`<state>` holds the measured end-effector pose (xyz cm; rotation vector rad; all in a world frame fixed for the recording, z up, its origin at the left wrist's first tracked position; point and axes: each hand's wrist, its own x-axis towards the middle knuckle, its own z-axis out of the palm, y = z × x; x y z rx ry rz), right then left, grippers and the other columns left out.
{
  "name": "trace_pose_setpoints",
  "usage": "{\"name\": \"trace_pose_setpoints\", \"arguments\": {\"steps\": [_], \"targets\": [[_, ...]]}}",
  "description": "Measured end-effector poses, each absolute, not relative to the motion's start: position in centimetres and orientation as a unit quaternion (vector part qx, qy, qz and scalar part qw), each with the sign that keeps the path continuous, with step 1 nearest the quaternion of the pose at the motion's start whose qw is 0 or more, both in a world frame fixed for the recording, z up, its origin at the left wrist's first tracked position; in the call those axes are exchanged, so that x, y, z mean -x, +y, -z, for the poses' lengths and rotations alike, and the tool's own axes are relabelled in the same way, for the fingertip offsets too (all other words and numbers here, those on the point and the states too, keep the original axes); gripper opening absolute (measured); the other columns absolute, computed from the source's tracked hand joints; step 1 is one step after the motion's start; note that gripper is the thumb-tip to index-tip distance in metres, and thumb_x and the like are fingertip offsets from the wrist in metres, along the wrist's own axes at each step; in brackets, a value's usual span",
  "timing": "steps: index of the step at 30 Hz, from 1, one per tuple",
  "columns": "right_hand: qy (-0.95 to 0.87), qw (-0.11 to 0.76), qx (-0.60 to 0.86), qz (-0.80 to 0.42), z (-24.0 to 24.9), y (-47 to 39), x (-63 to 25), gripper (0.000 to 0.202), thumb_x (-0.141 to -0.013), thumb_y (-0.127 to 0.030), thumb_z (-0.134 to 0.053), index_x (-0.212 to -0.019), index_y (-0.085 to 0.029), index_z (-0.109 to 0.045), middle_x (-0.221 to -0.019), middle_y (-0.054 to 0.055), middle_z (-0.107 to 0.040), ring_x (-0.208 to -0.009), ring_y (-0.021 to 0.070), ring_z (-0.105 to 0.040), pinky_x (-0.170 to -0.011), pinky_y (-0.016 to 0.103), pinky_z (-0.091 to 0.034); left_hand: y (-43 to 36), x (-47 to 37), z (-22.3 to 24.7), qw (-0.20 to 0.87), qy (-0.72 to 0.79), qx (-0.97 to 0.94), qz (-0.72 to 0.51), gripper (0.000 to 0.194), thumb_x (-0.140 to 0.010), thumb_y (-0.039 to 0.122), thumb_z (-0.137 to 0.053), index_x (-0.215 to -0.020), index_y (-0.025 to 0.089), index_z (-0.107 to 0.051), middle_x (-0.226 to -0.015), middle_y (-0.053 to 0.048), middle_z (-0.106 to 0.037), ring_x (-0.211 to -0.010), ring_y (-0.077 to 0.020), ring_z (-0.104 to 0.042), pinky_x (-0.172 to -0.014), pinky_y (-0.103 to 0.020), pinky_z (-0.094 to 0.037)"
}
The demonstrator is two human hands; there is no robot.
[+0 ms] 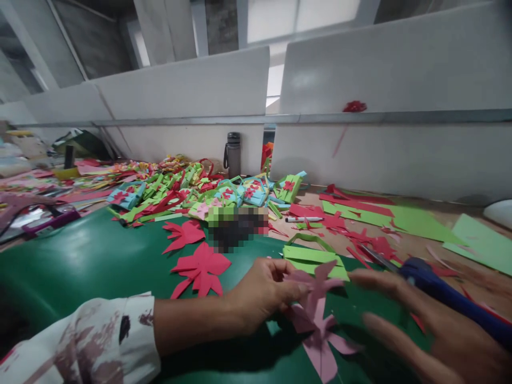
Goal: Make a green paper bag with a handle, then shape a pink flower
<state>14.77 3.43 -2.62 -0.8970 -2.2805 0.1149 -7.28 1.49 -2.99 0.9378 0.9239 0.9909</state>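
My left hand [262,293] pinches pink paper flowers [320,325] between thumb and fingers, above the green mat. The cut petals spread below and to the right of the fingertips. Just right of them is my right hand [440,330], slightly blurred, thumb and fingers apart, with nothing between them. Blue-handled scissors [440,290] lie just beyond it, blades pointing away to the left. Behind the pink flowers sits a light green folded paper bag [314,258] with a paper handle. Red paper flowers [202,269] lie left of my left hand.
A heap of small paper bags [192,186] covers the back of the table, near a grey bottle [234,154]. A marker [303,219], red scraps [372,242] and green paper sheets [424,221] lie at the right. White panels [384,154] stand behind.
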Motion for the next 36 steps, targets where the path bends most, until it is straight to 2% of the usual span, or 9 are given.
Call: {"name": "trace_pose_setpoints", "arguments": {"steps": [4, 8, 11, 14, 19, 23, 26, 31, 36], "targets": [[-0.726, 0.305, 0.483, -0.382, 0.9, 3.6, -12.3, 0.046, -0.077, -0.046, -0.057, -0.112, -0.018, -0.050, -0.109, 0.013, -0.063, -0.097, 0.0244, -0.061, -0.076, 0.033, -0.052, 1.5, 7.4, 3.7, 0.706, 0.360, -0.432, -0.430, 0.019, -0.073, 0.027, -0.061, -0.079, 0.008, -0.062, -0.061, -0.005, -0.062, -0.046, -0.0089, -0.055, -0.044, -0.018, -0.042], [-0.640, 0.307, 0.467, -0.527, 0.1, 2.9, -11.0, 0.043, -0.073, -0.035, -0.063, -0.108, -0.015, -0.049, -0.095, 0.009, -0.063, -0.087, 0.0188, -0.061, -0.074, 0.030, -0.049, 1.2, 7.1, 3.8, 0.717, 0.369, -0.445, -0.390, 0.021, -0.077, 0.028, -0.057, -0.080, 0.007, -0.062, -0.062, -0.008, -0.064, -0.047, -0.0093, -0.056, -0.045, -0.017, -0.041], [-0.594, 0.317, 0.477, -0.565, -0.1, 2.2, -10.8, 0.041, -0.069, -0.025, -0.065, -0.106, -0.016, -0.049, -0.071, -0.001, -0.060, -0.064, 0.0126, -0.058, -0.061, 0.025, -0.047, 0.9, 6.8, 3.7, 0.714, 0.382, -0.455, -0.370, 0.019, -0.077, 0.027, -0.058, -0.078, 0.008, -0.061, -0.061, -0.007, -0.063, -0.048, -0.0095, -0.056, -0.046, -0.017, -0.040], [-0.572, 0.323, 0.471, -0.589, -0.2, 1.7, -11.0, 0.036, -0.070, -0.018, -0.062, -0.104, -0.016, -0.049, -0.066, -0.004, -0.058, -0.056, 0.0096, -0.054, -0.057, 0.023, -0.045, 0.6, 6.4, 3.4, 0.709, 0.384, -0.472, -0.356, 0.023, -0.078, 0.032, -0.058, -0.078, 0.009, -0.061, -0.063, -0.007, -0.064, -0.050, -0.0102, -0.057, -0.047, -0.017, -0.039], [-0.565, 0.339, 0.467, -0.590, -0.1, 1.1, -11.9, 0.035, -0.067, -0.012, -0.062, -0.099, -0.017, -0.050, -0.068, -0.004, -0.059, -0.059, 0.0093, -0.054, -0.061, 0.023, -0.045, 0.2, 5.6, 2.5, 0.669, 0.411, -0.506, -0.356, 0.028, -0.070, 0.033, -0.068, -0.086, 0.012, -0.061, -0.063, -0.001, -0.062, -0.047, -0.0074, -0.051, -0.048, -0.017, -0.040], [-0.569, 0.336, 0.451, -0.600, -0.3, 0.8, -12.8, 0.035, -0.068, -0.009, -0.059, -0.101, -0.018, -0.049, -0.070, -0.004, -0.059, -0.062, 0.0098, -0.055, -0.066, 0.025, -0.045, 0.1, 4.7, 1.7, 0.635, 0.454, -0.515, -0.354, 0.021, -0.074, 0.031, -0.062, -0.067, 0.011, -0.062, -0.055, 0.000, -0.057, -0.047, -0.0070, -0.048, -0.049, -0.018, -0.038], [-0.574, 0.327, 0.451, -0.599, -0.6, 0.9, -13.6, 0.033, -0.069, -0.010, -0.058, -0.100, -0.018, -0.051, -0.071, -0.004, -0.059, -0.062, 0.0089, -0.054, -0.065, 0.023, -0.044, 0.2, 3.9, 1.1, 0.615, 0.474, -0.515, -0.362, 0.016, -0.072, 0.026, -0.064, -0.064, 0.012, -0.062, -0.051, 0.002, -0.054, -0.047, -0.0071, -0.046, -0.048, -0.018, -0.037], [-0.577, 0.336, 0.465, -0.581, -1.1, 2.0, -14.5, 0.034, -0.067, -0.010, -0.061, -0.099, -0.017, -0.050, -0.073, -0.003, -0.059, -0.063, 0.0092, -0.055, -0.064, 0.023, -0.045, 0.5, 3.3, 0.4, 0.567, 0.486, -0.540, -0.388, 0.007, -0.067, 0.019, -0.065, -0.065, 0.012, -0.064, -0.057, -0.001, -0.060, -0.053, -0.0109, -0.054, -0.050, -0.019, -0.041], [-0.627, 0.361, 0.456, -0.519, -0.7, 2.4, -14.5, 0.031, -0.070, -0.009, -0.058, -0.098, -0.019, -0.050, -0.075, -0.003, -0.059, -0.071, 0.0110, -0.058, -0.070, 0.026, -0.046, -0.1, 4.3, 2.4, 0.474, 0.490, -0.614, -0.398, 0.010, -0.074, 0.022, -0.059, -0.073, 0.015, -0.066, -0.071, -0.004, -0.067, -0.065, -0.0156, -0.061, -0.058, -0.022, -0.047]]}}
